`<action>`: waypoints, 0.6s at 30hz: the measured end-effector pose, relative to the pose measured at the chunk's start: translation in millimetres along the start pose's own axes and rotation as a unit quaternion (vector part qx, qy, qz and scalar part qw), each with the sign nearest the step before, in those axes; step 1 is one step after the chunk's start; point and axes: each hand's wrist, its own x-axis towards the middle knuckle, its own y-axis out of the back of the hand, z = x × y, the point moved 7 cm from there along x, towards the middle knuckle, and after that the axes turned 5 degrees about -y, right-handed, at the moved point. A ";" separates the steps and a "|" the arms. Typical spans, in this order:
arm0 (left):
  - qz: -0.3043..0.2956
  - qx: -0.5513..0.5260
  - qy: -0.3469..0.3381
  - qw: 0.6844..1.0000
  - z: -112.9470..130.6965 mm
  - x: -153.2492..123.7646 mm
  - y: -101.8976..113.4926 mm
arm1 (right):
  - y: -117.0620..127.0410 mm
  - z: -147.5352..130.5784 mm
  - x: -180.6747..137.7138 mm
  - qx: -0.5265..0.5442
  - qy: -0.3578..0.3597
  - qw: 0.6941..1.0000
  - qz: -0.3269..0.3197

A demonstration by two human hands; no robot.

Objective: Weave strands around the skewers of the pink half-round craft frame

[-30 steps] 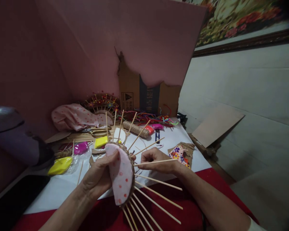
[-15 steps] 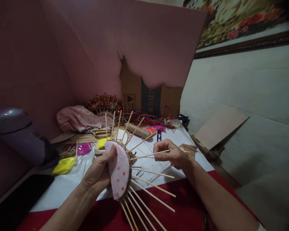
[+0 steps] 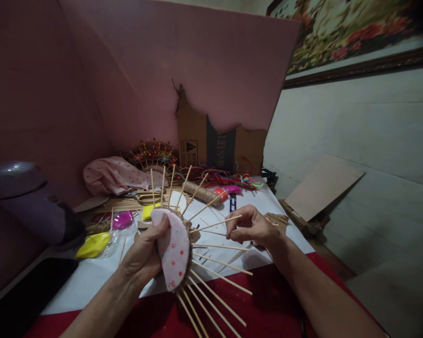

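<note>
My left hand (image 3: 144,251) grips a half-moon piece (image 3: 172,253) by its inner edge, thumb on the front. Pale cloth with red and bluish spots covers it, and brown cord runs round its curved rim. Thin wooden sticks (image 3: 220,273) fan out from that rim. To the right, my right hand (image 3: 248,225) is closed in a pinch around a wooden stick (image 3: 213,225) on the fan's right side. A second thin stick shows close to these fingertips; whether they hold it too is hard to make out.
Behind lie a twine roll (image 3: 200,193), scissors (image 3: 150,197), spotted cloth (image 3: 109,176), coloured pipe cleaners (image 3: 225,176) and a similar finished-looking fan (image 3: 153,152). Yellow (image 3: 93,245) and magenta packets (image 3: 122,219), a purple bottle (image 3: 28,202) and a black flat object (image 3: 31,286) stand left.
The half-moon piece has shifted slightly left, and its right-hand sticks have tilted up a little. My right hand's fingers have moved slightly along the stick, staying closed.
</note>
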 end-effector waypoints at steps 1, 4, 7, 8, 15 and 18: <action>0.005 0.007 -0.006 1.000 0.4 1.1 1.5 | 1.2 -4.2 -0.6 -0.012 0.016 1.000 0.016; 0.018 0.018 -0.026 0.999 3.6 2.9 3.1 | 6.2 -17.3 -2.9 -0.069 0.075 0.992 0.076; 0.026 0.011 -0.025 0.999 6.2 1.9 0.1 | 10.0 -28.2 -5.4 -0.135 0.142 0.974 0.117; 0.034 0.007 -0.025 0.999 7.4 1.0 -0.8 | 11.6 -30.2 -6.0 -0.148 0.156 0.969 0.126; 0.075 0.020 -0.066 0.995 19.3 -4.3 -2.6 | 23.0 -30.3 -7.7 -0.166 0.141 0.962 0.163; 0.071 0.024 -0.072 0.995 19.4 -1.9 0.0 | 16.3 -29.7 -7.3 -0.175 0.141 0.965 0.135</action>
